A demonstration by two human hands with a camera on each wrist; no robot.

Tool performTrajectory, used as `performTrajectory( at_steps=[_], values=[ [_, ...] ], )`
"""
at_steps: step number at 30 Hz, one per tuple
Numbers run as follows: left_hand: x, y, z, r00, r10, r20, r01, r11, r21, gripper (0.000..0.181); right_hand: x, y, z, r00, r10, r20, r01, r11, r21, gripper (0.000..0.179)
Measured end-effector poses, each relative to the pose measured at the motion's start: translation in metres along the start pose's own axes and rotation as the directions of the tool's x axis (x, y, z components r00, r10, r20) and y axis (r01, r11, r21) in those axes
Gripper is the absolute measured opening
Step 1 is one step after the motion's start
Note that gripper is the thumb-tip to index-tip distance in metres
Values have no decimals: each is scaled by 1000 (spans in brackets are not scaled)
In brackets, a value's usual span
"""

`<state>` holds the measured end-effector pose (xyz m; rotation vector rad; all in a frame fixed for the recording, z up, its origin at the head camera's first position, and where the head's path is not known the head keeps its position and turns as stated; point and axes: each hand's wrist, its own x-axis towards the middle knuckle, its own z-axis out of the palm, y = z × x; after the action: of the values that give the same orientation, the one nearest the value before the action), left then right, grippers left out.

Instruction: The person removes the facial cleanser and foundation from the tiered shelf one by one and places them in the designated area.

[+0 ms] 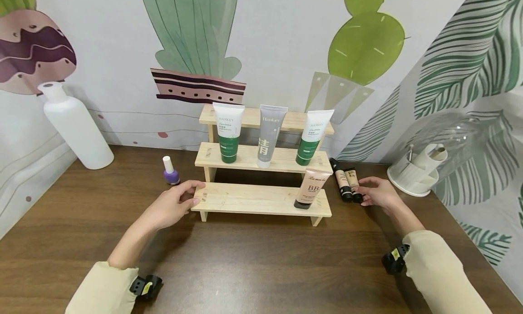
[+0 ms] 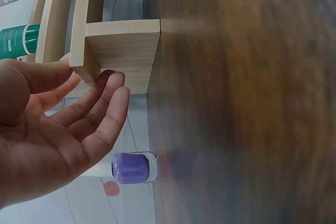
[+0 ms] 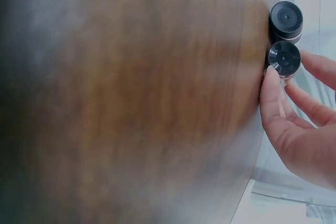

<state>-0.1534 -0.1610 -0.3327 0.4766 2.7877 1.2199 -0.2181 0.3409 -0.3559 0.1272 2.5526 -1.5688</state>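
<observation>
In the head view, my left hand (image 1: 171,206) holds the left end of the lowest step of a three-step wooden display rack (image 1: 245,198). The left wrist view has the thumb over the board's edge and the other fingers curled beneath it. At the right, my right hand (image 1: 380,193) pinches a small beige tube with a black cap (image 1: 352,180), which lies on the table. A second black-capped tube (image 1: 342,180) lies close against it. A pink BB cream tube (image 1: 312,186) stands on the lowest step, towards its right end.
Two green-and-white tubes, left (image 1: 229,132) and right (image 1: 313,137), flank a grey tube (image 1: 270,137) on the middle step. Purple nail polish (image 1: 171,174) and a white bottle (image 1: 77,127) stand to the left. At the far right sits a white organizer (image 1: 421,168) with a transparent dome.
</observation>
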Motion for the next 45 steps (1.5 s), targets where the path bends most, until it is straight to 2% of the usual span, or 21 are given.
performTrajectory(
  at_steps=[6, 13, 16, 24, 36, 45],
  values=[
    [1, 0, 0, 1000, -5, -4, 5, 1000, 6, 32, -2, 2, -3, 1000, -18, 3, 18, 999, -38, 50],
    [1, 0, -1, 1000, -6, -3, 6, 1000, 11, 32, -4, 6, -5, 999, -47, 5, 47, 998, -34, 52],
    [0, 0, -1, 1000, -8, -1, 8, 1000, 16, 32, -6, 5, -4, 998, -62, 15, 63, 997, -54, 51],
    [0, -1, -1, 1000, -11, -5, 11, 1000, 22, 32, -9, 2, -1, 996, -86, 38, 87, 996, -30, 47],
    [1, -1, 1, 1000, -19, -6, 19, 1000, 24, 32, -9, 1, 0, 996, -79, 40, 81, 996, -45, 50],
    [1, -1, 0, 1000, -10, -4, 10, 1000, 15, 32, -16, 0, -6, 994, -79, 72, 85, 993, -79, 54]
  ],
)
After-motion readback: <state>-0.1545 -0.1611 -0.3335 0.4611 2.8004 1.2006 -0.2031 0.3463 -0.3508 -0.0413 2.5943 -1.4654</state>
